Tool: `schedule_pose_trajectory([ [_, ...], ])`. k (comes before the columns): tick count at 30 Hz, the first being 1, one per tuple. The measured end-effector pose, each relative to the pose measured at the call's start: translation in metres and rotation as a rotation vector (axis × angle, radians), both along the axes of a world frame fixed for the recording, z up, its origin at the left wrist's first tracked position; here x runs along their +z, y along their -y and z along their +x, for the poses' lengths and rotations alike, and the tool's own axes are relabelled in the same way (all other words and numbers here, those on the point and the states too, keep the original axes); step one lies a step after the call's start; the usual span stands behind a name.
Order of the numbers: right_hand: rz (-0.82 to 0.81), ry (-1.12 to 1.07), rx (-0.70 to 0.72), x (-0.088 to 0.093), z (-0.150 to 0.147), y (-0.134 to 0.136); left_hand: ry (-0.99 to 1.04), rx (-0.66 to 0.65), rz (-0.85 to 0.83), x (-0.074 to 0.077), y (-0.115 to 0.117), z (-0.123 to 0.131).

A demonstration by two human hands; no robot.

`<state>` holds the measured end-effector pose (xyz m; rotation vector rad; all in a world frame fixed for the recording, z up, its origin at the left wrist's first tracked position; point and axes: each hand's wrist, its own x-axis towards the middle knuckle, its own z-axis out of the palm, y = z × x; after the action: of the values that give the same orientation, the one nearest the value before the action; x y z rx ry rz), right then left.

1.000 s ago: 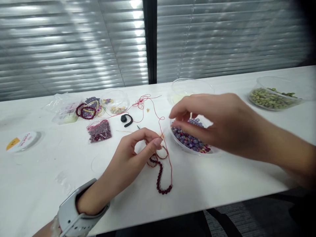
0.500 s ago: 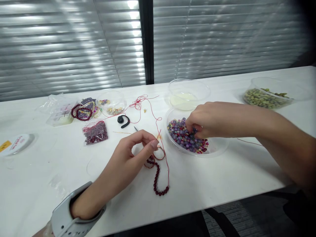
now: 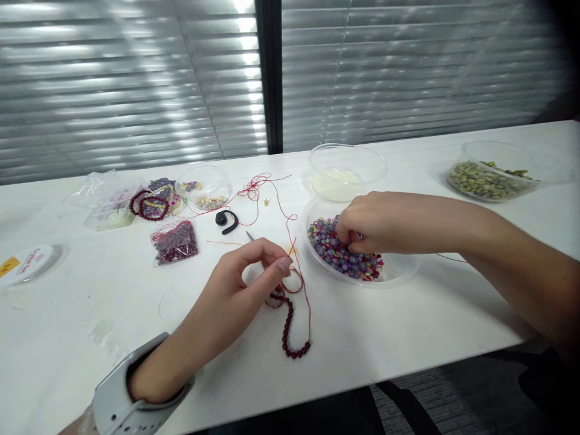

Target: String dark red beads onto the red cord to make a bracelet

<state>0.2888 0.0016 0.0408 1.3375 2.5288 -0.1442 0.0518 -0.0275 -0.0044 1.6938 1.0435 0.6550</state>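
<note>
My left hand (image 3: 254, 272) pinches the end of a red string (image 3: 292, 248) between thumb and forefinger. Dark red beads (image 3: 286, 332) threaded on the string hang in a curve from there to the table. Under that hand lie scissors (image 3: 294, 281) with copper-coloured handle loops, their tip poking out beyond my fingers. My right hand (image 3: 362, 223) reaches into a clear round tub (image 3: 399, 278), its fingertips bent down among loose purple, red and yellow beads (image 3: 333, 251). Whether a bead is between those fingers is hidden.
A bag of dark red beads (image 3: 176, 243) and a black earphone (image 3: 226, 222) lie left of centre. Behind them are finished bracelets (image 3: 149, 205) and a small bead tub (image 3: 211, 193). A pale tub (image 3: 335, 181) stands at the back, and a tub of green pods (image 3: 489, 180) at right.
My right hand has shifted slightly left and down among the beads in the tub. My left hand stays put with the string.
</note>
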Motion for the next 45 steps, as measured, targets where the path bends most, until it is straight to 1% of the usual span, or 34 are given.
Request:
schedule_pose_trajectory([
  [6, 0.022, 0.026, 0.0, -0.003, -0.006, 0.001, 0.01, -0.005, -0.009, 0.0, 0.0, 0.0],
  [9, 0.006, 0.023, 0.001, -0.004, -0.004, 0.0, 0.009, -0.009, -0.006, 0.0, 0.0, 0.0],
  [11, -0.018, 0.003, -0.001, -0.001, -0.001, 0.0, 0.007, -0.011, -0.004, 0.0, -0.001, 0.0],
  [15, -0.052, -0.131, -0.011, 0.011, 0.004, 0.001, 0.019, -0.011, -0.031, 0.0, 0.0, 0.0],
  [17, -0.017, -0.227, 0.004, 0.016, 0.001, 0.003, 0.033, -0.013, -0.037, 0.0, 0.0, 0.0],
  [19, 0.046, -0.341, 0.062, 0.016, -0.006, 0.006, 0.048, -0.016, -0.03, 0.001, 0.001, 0.0],
  [24, 0.248, -0.668, 0.293, 0.003, -0.024, 0.01, 0.061, 0.0, 0.05, 0.002, 0.001, 0.0],
  [27, 0.286, -0.778, 0.344, -0.004, -0.028, 0.01, 0.088, -0.016, 0.051, 0.002, 0.001, 0.001],
  [30, 0.279, -0.817, 0.357, -0.008, -0.029, 0.01, 0.12, -0.027, 0.042, 0.003, 0.001, 0.0],
  [38, 0.288, -0.849, 0.35, -0.012, -0.032, 0.01, 0.157, -0.045, 0.08, 0.005, 0.004, -0.001],
  [45, 0.334, -0.861, 0.3, -0.012, -0.033, 0.011, 0.17, -0.083, 0.011, 0.006, 0.006, -0.001],
])
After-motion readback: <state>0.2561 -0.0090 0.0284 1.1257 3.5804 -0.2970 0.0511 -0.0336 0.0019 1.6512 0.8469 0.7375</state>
